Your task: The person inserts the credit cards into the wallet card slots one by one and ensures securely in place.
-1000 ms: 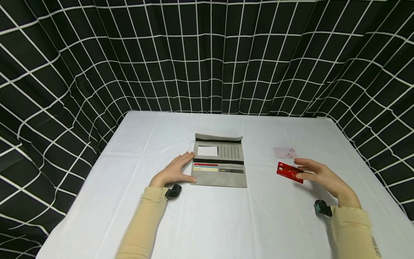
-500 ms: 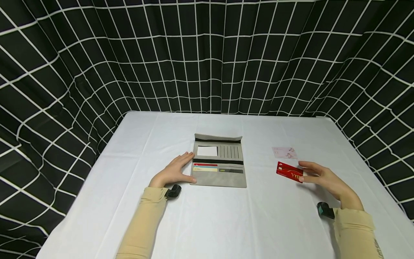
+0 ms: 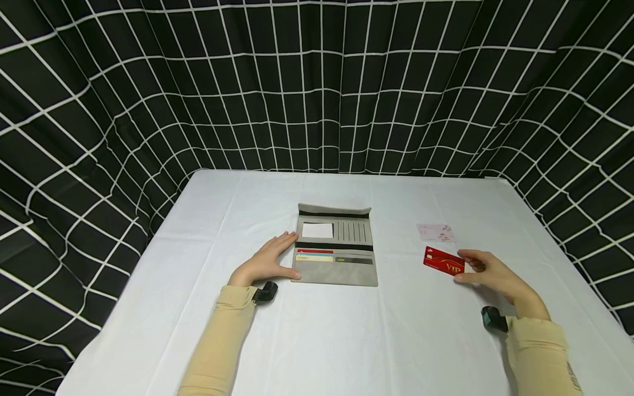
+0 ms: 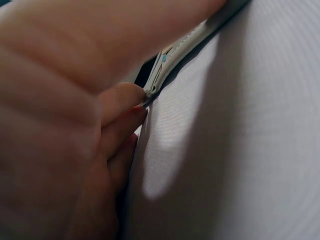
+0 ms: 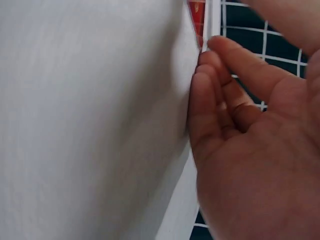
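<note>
- Our left hand [image 3: 264,263] is spread at the nine o'clock edge of the unfolded grey wallet [image 3: 327,274], its fingertips and thumb touching that edge.
- Our right hand [image 3: 490,273] reaches the four o'clock end of the red card [image 3: 441,260], thumb and forefinger apart near its corners; whether they pinch it we cannot tell.
- That red card lies at three o'clock from the wallet, well apart, its long side running from ten to four.
- We judge that our fingertips could slip off, because the card looks thin and we have so little of its end.
- Pushing toward twelve could run it into the pink card [image 3: 436,233] just beside it.
- Light contact on the left might let the wallet skid if nudged.
- For moving, we have white cloth [image 3: 398,291] between wallet and red card, and more toward six; the far table edge runs along twelve.
</note>
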{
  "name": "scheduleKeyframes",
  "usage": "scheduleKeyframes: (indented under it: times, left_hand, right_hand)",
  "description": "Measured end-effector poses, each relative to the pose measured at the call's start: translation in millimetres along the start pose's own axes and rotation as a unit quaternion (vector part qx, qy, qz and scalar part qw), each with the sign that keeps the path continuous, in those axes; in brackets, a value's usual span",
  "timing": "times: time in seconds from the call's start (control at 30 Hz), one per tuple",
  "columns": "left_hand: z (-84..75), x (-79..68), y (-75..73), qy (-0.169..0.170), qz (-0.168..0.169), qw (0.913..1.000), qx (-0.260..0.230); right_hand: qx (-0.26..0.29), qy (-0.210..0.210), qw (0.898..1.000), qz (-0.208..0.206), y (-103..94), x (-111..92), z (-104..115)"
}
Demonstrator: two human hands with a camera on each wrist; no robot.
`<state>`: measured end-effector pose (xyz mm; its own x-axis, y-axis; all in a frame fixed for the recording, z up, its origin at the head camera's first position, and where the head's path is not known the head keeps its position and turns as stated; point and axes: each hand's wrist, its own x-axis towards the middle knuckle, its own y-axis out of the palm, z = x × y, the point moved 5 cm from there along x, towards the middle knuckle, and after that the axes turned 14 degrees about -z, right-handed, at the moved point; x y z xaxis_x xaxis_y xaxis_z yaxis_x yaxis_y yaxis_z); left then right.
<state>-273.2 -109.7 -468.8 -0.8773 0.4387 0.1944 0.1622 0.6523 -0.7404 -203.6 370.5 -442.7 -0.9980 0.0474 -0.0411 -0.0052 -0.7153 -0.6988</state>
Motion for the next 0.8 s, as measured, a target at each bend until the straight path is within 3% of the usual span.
scheduleKeyframes:
  times: [0.8]
  left_hand:
    - [0.4, 0.6, -1.4, 0.003, -0.003, 1.0, -0.002]
  right_hand:
    - [-0.037, -0.008, 0.999, -0.026, 3.8, 4.3, 2.4]
